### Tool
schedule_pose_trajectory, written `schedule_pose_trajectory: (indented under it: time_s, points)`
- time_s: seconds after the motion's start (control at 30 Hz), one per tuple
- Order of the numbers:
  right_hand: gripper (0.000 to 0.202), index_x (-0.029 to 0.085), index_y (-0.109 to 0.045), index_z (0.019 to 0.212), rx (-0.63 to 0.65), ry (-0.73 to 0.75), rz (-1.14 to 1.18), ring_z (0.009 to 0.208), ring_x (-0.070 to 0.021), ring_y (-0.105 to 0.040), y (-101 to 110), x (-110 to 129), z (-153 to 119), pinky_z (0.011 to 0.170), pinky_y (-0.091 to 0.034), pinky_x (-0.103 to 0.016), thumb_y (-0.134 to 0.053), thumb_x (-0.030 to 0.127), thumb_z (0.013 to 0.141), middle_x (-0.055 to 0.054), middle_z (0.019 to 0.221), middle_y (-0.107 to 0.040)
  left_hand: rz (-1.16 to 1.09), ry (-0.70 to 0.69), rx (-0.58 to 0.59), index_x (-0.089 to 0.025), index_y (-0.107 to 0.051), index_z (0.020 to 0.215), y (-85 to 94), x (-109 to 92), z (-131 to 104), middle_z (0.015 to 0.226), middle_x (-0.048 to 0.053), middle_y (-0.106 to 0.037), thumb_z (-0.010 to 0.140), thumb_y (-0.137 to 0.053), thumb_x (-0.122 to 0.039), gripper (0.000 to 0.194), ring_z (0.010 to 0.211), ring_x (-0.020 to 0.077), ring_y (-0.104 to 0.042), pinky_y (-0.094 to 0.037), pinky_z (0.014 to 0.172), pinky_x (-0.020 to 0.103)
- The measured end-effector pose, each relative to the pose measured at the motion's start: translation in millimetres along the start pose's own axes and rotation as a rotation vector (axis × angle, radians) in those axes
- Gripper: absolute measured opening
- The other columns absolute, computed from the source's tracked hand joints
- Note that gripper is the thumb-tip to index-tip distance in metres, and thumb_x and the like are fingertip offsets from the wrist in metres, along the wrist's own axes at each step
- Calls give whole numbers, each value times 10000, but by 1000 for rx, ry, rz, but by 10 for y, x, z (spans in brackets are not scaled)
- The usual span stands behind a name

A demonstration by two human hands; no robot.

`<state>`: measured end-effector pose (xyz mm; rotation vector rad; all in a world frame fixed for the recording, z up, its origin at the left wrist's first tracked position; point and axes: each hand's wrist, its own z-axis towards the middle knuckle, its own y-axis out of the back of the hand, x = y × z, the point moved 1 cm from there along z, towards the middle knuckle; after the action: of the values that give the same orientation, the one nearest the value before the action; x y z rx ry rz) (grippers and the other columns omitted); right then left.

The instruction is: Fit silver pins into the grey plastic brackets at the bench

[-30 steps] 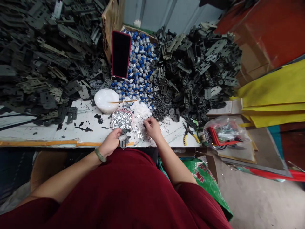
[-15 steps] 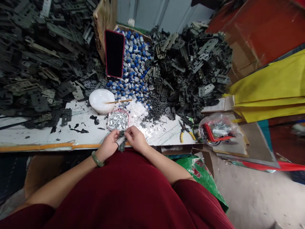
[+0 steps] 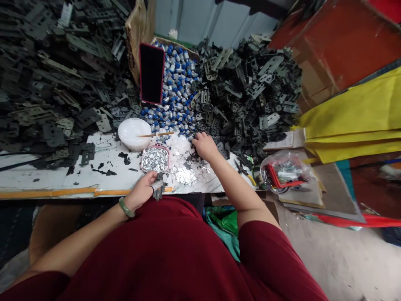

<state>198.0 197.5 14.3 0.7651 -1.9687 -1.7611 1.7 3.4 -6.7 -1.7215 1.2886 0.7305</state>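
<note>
My left hand (image 3: 144,190) is closed on a dark grey slotted metal bracket (image 3: 159,187) at the table's front edge; one finger has a pale wrapping. My right hand (image 3: 205,146) reaches forward to a heap of small black parts (image 3: 203,130), fingers curled down at its edge. Whether anything is between those fingertips I cannot make out. Just beyond the bracket stands a pink-rimmed tray (image 3: 169,159) full of small silver pins. White discs (image 3: 178,145) and shiny flat metal pieces (image 3: 185,176) lie between the tray and my right hand.
A white bowl (image 3: 131,129) with a thin stick stands behind the tray. A phone (image 3: 152,73) is propped before many blue-and-silver cylinders (image 3: 178,83). Bracket piles rise at left (image 3: 62,83) and right (image 3: 247,83). Yellow-handled pliers (image 3: 250,179) and a plastic bag (image 3: 283,169) lie right.
My right hand has left the bracket and moved forward and right to the small black parts. My left hand still holds the bracket near the same place.
</note>
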Motion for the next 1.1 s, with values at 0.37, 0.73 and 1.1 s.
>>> schedule_pose_trajectory:
  time_s: [0.37,0.73,1.1]
  points:
    - [154,175,-624,925,-40,-128,606,757,-168,-588,273,384,-240,680,-437,-268,-600,238,787,-31,833,-664,-167,87,-100,-175,-520,788,-46,-80,43,634,-26,-620,525,-766,-222,363,501,111,-560,-447,449,214]
    - [227,256,-649,923,-121,-74,768,924,-257,-619,32,1472,-712,886,-479,-401,-474,398,903,-86,898,-674,-306,-57,-254,-199,-471,782,-2,-153,-30,725,-39,-628,549,-750,-173,365,655,146,-623,-531,631,310]
    - [168,197,-637,825,-243,-694,694,842,-204,-593,-301,58,-995,792,-455,-349,-474,236,832,-58,868,-665,-256,78,-115,-175,-553,774,63,-119,27,652,-27,-641,562,-761,-210,300,560,106,-584,-474,515,201]
